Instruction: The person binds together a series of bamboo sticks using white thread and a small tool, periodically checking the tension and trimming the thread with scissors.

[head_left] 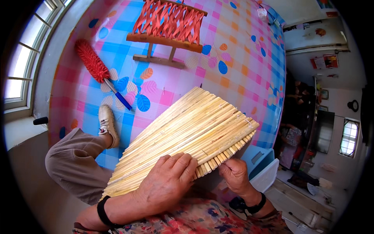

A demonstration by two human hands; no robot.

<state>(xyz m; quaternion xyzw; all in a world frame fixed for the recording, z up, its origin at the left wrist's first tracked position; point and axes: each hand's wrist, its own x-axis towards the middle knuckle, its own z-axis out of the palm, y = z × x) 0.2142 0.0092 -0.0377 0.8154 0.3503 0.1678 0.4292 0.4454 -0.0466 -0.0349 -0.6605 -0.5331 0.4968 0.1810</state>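
Across my lap lies a mat of pale straw stalks (183, 128), laid side by side and tied, with thread showing near its far right corner. The cut stalk ends form a stepped edge facing me. My left hand (167, 183) rests on the near part of the mat, its bent fingers gripping at that edge. Just right of it, my right hand (235, 174) is closed at the stalk ends, thumb pressed against the fingers. What sits in that pinch is too small or hidden to make out.
A low folding stool (165, 39) with a woven red strap seat stands ahead on the checked, leaf-patterned floor covering (163, 85). A red duster (93, 62) with a blue-tipped handle lies to its left. A blue and white plastic box (259, 163) stands by my right hand. A window (23, 66) is at left.
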